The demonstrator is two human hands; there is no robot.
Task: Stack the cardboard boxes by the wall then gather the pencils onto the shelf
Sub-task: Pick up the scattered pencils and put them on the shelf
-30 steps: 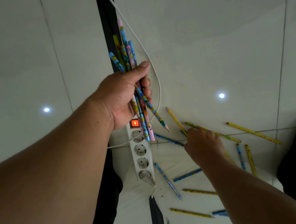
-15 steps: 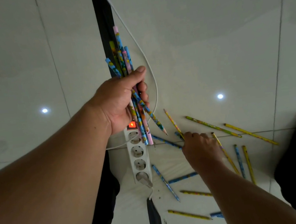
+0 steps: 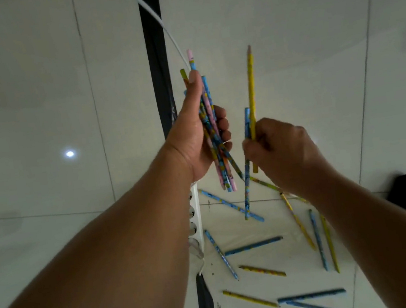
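In the centre of the frame, the left hand grips a bundle of patterned blue, pink and yellow wooden pencils. Its thumb lies up along them and its fingers curl round from the right, with pencil ends sticking out above and below the fist. Just to the right, the right hand pinches a long yellow pencil and a blue patterned pencil between curled fingers, both nearly upright. More loose pencils lie scattered on the glossy white tiled floor at lower right, beside a white power strip.
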